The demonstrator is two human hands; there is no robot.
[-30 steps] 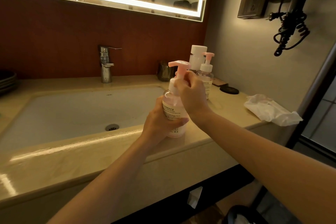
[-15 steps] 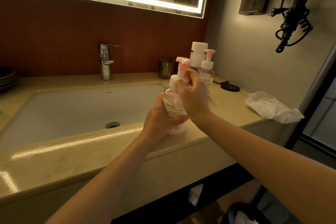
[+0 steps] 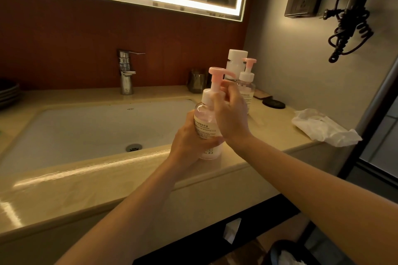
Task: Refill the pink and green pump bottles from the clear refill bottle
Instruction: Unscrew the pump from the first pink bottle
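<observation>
A pink pump bottle [image 3: 206, 123] with a white label stands on the counter's front edge, right of the basin. My left hand [image 3: 189, 142] wraps around its body from the left. My right hand [image 3: 231, 112] grips the white collar and pump stem just below the pink pump head [image 3: 216, 72]. Behind them, near the wall, stands a second small pump bottle [image 3: 247, 87] with a pink head, and behind that a taller clear bottle with a white cap [image 3: 235, 60].
The white basin [image 3: 86, 129] and a chrome tap [image 3: 126, 75] lie to the left. A dark cup [image 3: 196, 80], a black round lid [image 3: 273, 103] and a crumpled white wrapper [image 3: 323, 127] sit on the beige counter [image 3: 107, 176]. A hair dryer [image 3: 349, 17] hangs on the right wall.
The pump head has turned from pointing left, through a narrow angle, to pointing right, with my right hand twisting at the collar. The left hand has kept its hold on the bottle.
</observation>
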